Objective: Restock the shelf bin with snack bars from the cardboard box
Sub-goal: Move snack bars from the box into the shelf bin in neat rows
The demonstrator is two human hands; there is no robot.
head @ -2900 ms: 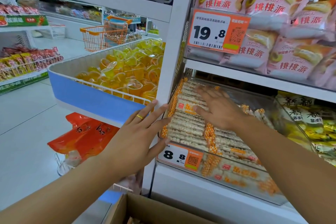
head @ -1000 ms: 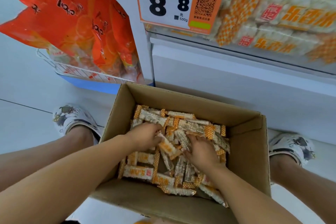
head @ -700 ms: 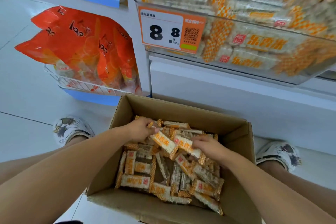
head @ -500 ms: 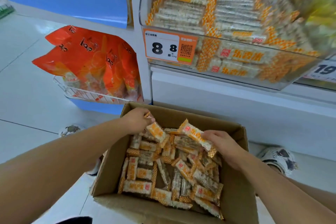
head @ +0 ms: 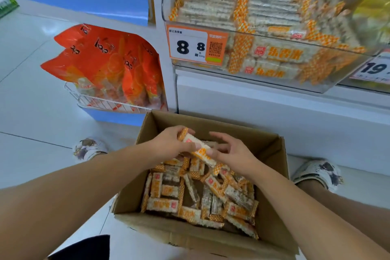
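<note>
Above the cardboard box (head: 272,207), both hands' fingers (head: 213,153) pinch snack bars (head: 198,149).

— Operator: I log one price tag (head: 197,45) on the clear shelf bin (head: 316,82), front left: "8 8", small "500g", QR code.

— Desk: Others?

— Operator: Second tag (head: 373,69), far right: "19", rest cut off. Wrapper characters unreadable to me.

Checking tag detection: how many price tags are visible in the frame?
2. One price tag reading 8 8 hangs on the left front of the shelf bin; a second tag, cut off at the right edge, shows 19.
</note>
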